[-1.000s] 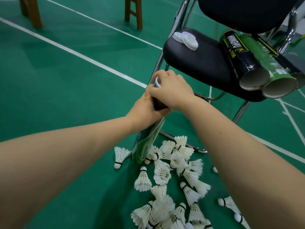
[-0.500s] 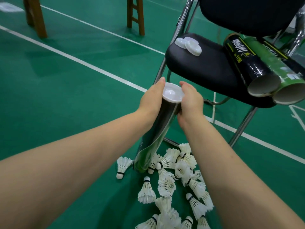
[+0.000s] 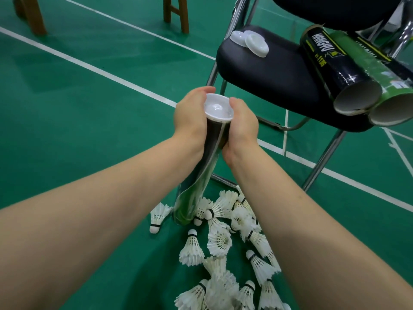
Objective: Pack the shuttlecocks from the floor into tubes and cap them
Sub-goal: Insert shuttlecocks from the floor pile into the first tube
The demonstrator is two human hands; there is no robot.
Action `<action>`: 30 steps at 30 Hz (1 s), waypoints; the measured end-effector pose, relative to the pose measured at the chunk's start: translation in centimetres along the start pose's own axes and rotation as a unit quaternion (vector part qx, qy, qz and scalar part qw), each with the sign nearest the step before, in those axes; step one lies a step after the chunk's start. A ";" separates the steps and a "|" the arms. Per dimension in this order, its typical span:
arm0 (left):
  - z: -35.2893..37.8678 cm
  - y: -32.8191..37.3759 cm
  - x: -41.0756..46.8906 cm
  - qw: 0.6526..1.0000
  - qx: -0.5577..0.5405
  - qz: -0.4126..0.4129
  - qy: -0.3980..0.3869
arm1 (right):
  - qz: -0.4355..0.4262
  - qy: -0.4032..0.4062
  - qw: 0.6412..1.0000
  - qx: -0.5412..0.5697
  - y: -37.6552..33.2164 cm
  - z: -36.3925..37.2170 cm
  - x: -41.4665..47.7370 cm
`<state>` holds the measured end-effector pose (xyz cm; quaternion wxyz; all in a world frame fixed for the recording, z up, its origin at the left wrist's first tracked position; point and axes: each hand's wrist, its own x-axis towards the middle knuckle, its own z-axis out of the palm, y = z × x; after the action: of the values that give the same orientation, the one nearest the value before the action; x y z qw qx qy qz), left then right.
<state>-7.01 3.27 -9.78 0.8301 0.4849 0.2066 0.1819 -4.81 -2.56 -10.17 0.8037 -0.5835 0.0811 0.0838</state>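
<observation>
Tube [image 3: 201,173] capped w/ white lid [image 3: 218,108], both hands' fingers [image 3: 196,97] gripping it; contents hidden.

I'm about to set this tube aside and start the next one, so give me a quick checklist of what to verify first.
1. White plastic cap sits on top of the black-and-green shuttlecock tube: ok.
2. Cap pressed fully home: cannot tell.
3. Left hand and right hand both grip the tube: ok.
4. Spare white caps on the black chair seat: ok.
5. Open empty tubes on the seat: ok.
6. White feather shuttlecocks cleared from the floor: not ok.
</observation>
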 end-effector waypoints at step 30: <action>-3.0 -0.5 1.7 0.977 0.143 0.108 -0.116 | -0.157 -0.066 0.976 -0.138 2.4 0.7 -0.5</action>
<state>-7.10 6.03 -11.79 0.7461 0.6356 0.0794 0.1815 -5.82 -1.16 -12.05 0.7222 -0.6873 -0.0769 0.0049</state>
